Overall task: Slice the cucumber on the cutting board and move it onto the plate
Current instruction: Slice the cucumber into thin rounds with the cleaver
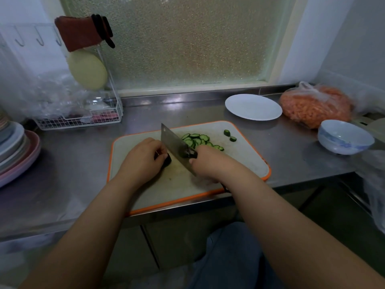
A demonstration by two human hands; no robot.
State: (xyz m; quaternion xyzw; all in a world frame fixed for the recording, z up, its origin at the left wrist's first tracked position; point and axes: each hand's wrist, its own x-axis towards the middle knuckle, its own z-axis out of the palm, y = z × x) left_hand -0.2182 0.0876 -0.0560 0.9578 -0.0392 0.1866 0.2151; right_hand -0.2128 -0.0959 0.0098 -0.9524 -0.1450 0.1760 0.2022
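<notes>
A white cutting board (239, 163) with an orange rim lies on the steel counter. My left hand (143, 157) curls over the short dark remaining cucumber piece (167, 160), mostly hiding it. My right hand (208, 163) grips the handle of a cleaver (174, 141), whose blade stands just right of that piece. Several thin cucumber slices (198, 139) lie in a row behind the blade, and two end pieces (229, 135) sit apart further right. A white plate (253, 107) stands empty behind the board at the right.
A blue-and-white bowl (344, 136) and a bag of orange food (316, 105) sit at the right. A wire dish rack (83, 113) stands at the back left, with stacked plates (14, 147) at the far left. The counter's front edge runs just below the board.
</notes>
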